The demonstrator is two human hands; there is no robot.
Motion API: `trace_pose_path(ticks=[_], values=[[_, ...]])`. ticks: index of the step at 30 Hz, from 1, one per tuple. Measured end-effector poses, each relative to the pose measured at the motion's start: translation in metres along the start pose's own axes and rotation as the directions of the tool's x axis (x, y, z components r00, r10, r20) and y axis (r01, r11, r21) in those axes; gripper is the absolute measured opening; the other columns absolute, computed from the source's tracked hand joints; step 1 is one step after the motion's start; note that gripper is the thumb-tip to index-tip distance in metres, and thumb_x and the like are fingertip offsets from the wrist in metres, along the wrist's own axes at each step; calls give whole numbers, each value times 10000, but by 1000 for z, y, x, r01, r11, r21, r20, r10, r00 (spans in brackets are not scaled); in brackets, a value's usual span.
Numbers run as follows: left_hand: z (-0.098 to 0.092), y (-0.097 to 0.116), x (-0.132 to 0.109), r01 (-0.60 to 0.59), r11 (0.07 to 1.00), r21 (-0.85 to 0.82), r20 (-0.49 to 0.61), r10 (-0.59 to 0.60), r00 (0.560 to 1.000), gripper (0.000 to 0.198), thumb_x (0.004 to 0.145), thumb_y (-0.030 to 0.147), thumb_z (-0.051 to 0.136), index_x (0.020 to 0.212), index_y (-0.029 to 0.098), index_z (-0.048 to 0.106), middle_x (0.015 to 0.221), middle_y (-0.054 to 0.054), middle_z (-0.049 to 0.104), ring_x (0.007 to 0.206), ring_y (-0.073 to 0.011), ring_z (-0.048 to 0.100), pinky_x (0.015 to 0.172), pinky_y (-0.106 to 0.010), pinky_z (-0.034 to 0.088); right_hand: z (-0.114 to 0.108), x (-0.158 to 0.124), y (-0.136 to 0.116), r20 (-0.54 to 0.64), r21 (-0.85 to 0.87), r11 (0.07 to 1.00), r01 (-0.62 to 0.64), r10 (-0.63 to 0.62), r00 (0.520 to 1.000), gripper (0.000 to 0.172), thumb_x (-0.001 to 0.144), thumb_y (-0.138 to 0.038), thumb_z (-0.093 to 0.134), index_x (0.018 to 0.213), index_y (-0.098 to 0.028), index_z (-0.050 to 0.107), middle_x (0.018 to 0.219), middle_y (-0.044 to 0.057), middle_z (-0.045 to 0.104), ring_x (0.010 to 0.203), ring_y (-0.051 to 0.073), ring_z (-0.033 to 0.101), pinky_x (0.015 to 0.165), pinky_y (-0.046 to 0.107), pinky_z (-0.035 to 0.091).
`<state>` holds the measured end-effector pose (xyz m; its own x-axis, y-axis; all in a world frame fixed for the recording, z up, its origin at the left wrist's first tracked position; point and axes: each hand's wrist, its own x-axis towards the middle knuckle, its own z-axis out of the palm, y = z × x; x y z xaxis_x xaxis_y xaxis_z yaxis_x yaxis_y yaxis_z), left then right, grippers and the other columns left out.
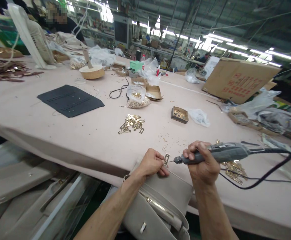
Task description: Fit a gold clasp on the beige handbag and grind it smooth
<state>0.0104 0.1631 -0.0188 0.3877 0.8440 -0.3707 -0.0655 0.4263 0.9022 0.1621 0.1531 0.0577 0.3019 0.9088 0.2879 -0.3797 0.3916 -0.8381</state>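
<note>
My left hand (151,163) pinches a small gold metal plate (167,158) with a rectangular slot, at the edge of a beige handbag (150,213). Whether the plate is joined to the bag's flap is hard to see. The bag lies open against the table edge, its gold zipper (159,205) showing. In my right hand (205,160) is a grey electric screwdriver (222,154), fingers wrapped round its body. Its thin bit points left, close to the plate; I cannot tell whether they touch.
Gold plates (132,122) lie heaped mid-table, with more gold pieces (235,171) under the screwdriver's cable (272,181). A small box of screws (179,114) and a bag of fittings (137,96) stand farther back. Beige bags (22,183) fill a bin at left. A person is behind the fan (32,36).
</note>
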Motion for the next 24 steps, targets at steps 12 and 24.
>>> trace_pose_path(ticks=[12,24], values=[[-1,-3,1,-7,1000,4,7,7,1000,162,723,54,556,795,84,698,558,-113,736,449,-197,691,448,-253,544,10,-9,20,93,-84,993,77,-69,993,132,852,-200,707,787,-177,594,696,-26,585,454,92,513,495,291,465],[-3,-3,-2,-24,1000,-2,33,24,999,189,707,87,541,731,90,729,565,-112,738,465,-216,697,473,-299,573,18,-13,20,346,-264,960,97,0,938,159,873,-193,717,744,-169,627,651,-12,578,496,116,554,490,278,435]])
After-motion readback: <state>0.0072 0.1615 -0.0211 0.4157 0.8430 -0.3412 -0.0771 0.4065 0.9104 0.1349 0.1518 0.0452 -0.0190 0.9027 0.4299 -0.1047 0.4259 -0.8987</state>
